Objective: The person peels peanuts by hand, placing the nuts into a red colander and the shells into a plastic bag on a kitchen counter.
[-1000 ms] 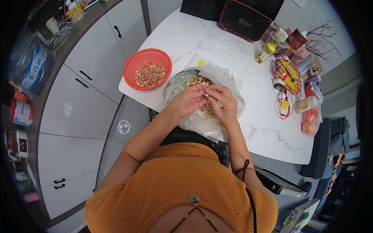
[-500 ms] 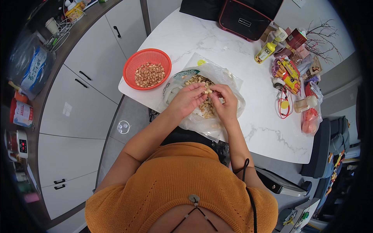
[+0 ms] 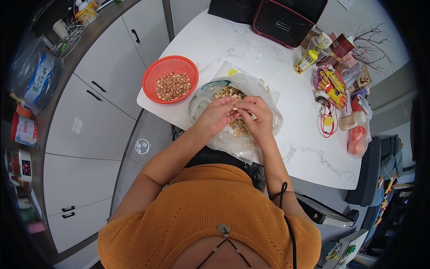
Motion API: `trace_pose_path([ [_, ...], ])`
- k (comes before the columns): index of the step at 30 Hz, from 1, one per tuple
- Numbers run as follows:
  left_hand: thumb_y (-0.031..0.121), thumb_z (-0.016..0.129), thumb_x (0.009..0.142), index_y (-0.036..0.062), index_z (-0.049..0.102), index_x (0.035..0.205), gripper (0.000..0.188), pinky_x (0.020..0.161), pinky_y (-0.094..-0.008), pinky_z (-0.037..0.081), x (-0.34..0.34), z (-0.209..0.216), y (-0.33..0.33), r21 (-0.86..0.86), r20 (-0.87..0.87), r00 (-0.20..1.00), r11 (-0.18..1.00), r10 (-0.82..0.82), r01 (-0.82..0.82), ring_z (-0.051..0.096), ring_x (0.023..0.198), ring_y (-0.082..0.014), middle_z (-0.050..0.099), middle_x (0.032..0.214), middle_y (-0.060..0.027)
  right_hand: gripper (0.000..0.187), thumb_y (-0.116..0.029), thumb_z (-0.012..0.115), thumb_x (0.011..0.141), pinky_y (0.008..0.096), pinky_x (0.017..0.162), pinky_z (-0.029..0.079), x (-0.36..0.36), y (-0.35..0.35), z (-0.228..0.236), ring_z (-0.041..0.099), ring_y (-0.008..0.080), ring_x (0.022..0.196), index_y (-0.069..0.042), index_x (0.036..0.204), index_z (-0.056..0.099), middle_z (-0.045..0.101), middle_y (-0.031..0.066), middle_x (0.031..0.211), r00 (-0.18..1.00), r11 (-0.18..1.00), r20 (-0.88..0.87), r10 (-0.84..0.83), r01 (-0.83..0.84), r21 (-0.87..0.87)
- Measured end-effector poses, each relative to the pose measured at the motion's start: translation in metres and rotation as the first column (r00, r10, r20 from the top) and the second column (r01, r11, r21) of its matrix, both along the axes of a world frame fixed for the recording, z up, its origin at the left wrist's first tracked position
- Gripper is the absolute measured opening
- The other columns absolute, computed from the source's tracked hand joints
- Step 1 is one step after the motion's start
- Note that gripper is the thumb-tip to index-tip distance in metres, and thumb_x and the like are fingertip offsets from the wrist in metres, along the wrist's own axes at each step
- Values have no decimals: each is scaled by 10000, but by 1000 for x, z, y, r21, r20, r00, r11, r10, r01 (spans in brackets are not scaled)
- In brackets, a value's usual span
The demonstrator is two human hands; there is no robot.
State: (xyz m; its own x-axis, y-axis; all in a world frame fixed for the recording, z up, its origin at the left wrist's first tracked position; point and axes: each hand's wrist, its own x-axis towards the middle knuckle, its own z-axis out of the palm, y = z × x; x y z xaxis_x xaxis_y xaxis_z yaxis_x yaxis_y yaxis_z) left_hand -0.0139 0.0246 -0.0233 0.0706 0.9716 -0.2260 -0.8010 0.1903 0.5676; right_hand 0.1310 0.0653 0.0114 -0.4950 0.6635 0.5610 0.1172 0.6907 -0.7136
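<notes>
My left hand (image 3: 217, 117) and my right hand (image 3: 256, 115) meet over a plastic bag (image 3: 268, 112) that lies spread on the table. Between their fingertips is a peanut (image 3: 235, 108), mostly covered by the fingers, so I cannot tell how much shell is still on it. Both hands are closed on it. Inside the bag lie peanut shells (image 3: 240, 130) and other broken bits. Left of the bag, a red plastic colander (image 3: 151, 77) holds many shelled, reddish-brown peanuts (image 3: 173, 86).
The white marbled table (image 3: 313, 152) curves round in front of me. Toward the back stands a dark red-edged appliance (image 3: 282, 24). On the right are a yellow bottle (image 3: 309, 58), a yellow-red snack packet (image 3: 333, 87), a red cord (image 3: 329, 127), a jar (image 3: 352, 120) and a bagged red item (image 3: 358, 139).
My right hand's fingers have shifted slightly left and closed in against the left fingertips. The peanut is more covered than before. The colander and bag look almost unchanged.
</notes>
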Motion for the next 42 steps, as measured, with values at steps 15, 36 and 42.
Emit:
trace_pose_path([
  [15, 31, 553, 851, -8, 522, 1050, 205, 814, -264, 494, 4, 11, -6, 41, -237, 971, 999, -8, 19, 577, 881, -144, 570, 979, -79, 146, -35, 624, 791, 203, 662, 459, 4, 11, -3, 566, 98, 741, -14, 934, 646, 589, 45, 869, 995, 927, -77, -65, 32, -373],
  [36, 52, 539, 843, 31, 534, 1060, 218, 561, -140, 339, 2, 19, -13, 167, -320, 947, 986, 41, 14, 452, 653, -20, 558, 885, 3, 148, 46, 628, 765, 177, 637, 485, 1, 4, -21, 571, 72, 751, 15, 907, 598, 581, 38, 882, 969, 885, -235, -81, -39, -465],
  [42, 55, 537, 856, 20, 551, 1026, 174, 603, -145, 377, 8, 18, -13, 295, -479, 853, 953, 207, -65, 491, 732, -18, 568, 899, -4, 152, 34, 631, 765, 175, 620, 480, 0, 1, -15, 567, 69, 727, -5, 910, 607, 591, 34, 838, 984, 918, -171, -57, -15, -396],
])
